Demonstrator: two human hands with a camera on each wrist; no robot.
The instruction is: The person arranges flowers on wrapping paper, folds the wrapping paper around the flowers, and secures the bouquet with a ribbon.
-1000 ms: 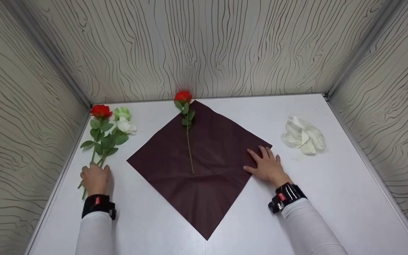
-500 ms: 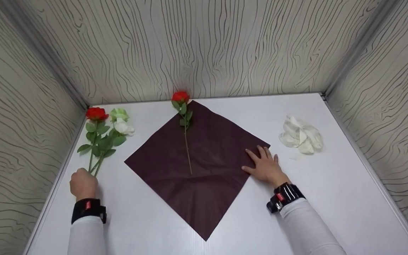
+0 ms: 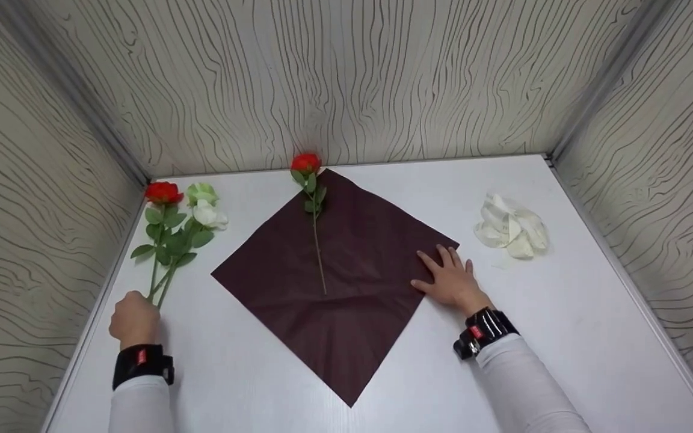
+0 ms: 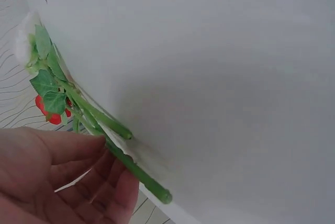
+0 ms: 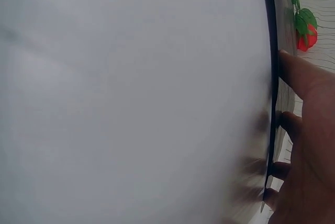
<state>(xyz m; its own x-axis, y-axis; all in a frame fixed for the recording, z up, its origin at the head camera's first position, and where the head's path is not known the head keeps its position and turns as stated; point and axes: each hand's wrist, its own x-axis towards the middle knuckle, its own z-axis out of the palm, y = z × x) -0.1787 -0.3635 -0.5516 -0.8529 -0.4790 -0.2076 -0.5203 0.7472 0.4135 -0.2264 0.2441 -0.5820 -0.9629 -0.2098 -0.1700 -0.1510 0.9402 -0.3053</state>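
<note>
My left hand (image 3: 135,319) is at the table's left side, at the lower ends of some flowers. In the left wrist view its thumb and fingers pinch a green rose stem (image 4: 144,178), and another stem end (image 4: 123,130) lies free beside it. Beyond the hand are a red rose (image 3: 164,192), a white rose (image 3: 209,214) and a pale green flower (image 3: 202,192). My right hand (image 3: 452,282) rests, fingers spread, on the right corner of a dark maroon wrapping sheet (image 3: 376,240). A single red rose (image 3: 306,163) lies on that sheet, its head over the far edge.
A crumpled whitish ribbon-like bundle (image 3: 512,227) lies at the right of the white table (image 3: 593,319). Wood-patterned panels (image 3: 346,78) rise at the back and on both sides.
My left hand has slid down and left along the stems, and its fingers have curled in. My right hand stays on the sheet. The head view has shifted slightly.
</note>
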